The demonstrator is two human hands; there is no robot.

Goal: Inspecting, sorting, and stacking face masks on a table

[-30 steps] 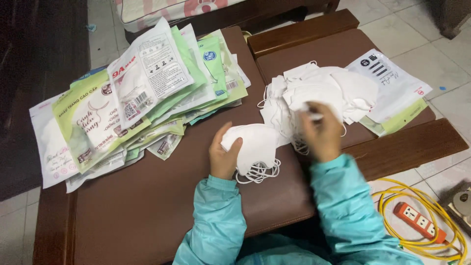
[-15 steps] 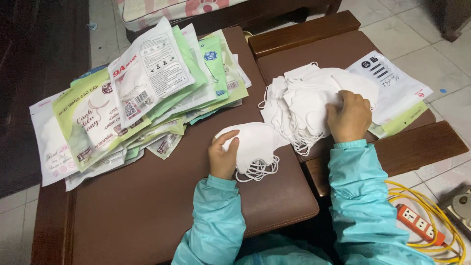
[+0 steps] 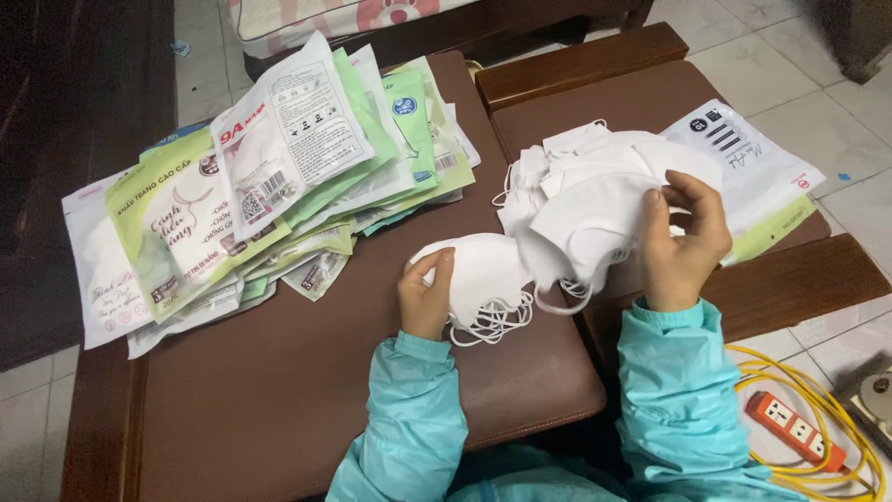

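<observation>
My left hand (image 3: 426, 296) rests on a small stack of white face masks (image 3: 483, 274) lying on the brown padded bench (image 3: 307, 390), fingers curled over the stack's left edge. My right hand (image 3: 683, 242) grips one white mask (image 3: 595, 218) lifted off a larger loose heap of white masks (image 3: 567, 163) on the second brown bench (image 3: 604, 93). Elastic ear loops dangle between the two hands. Both arms wear teal sleeves.
A spread pile of green and white mask packets (image 3: 251, 195) covers the left bench's far half. Empty packets (image 3: 753, 167) lie right of the heap. On the tiled floor at lower right sit an orange power strip (image 3: 794, 428) and a yellow cable (image 3: 836, 390).
My right hand moved from the small stack over to the large heap and took hold of a mask there, lifting it. My left hand stayed on the small stack.
</observation>
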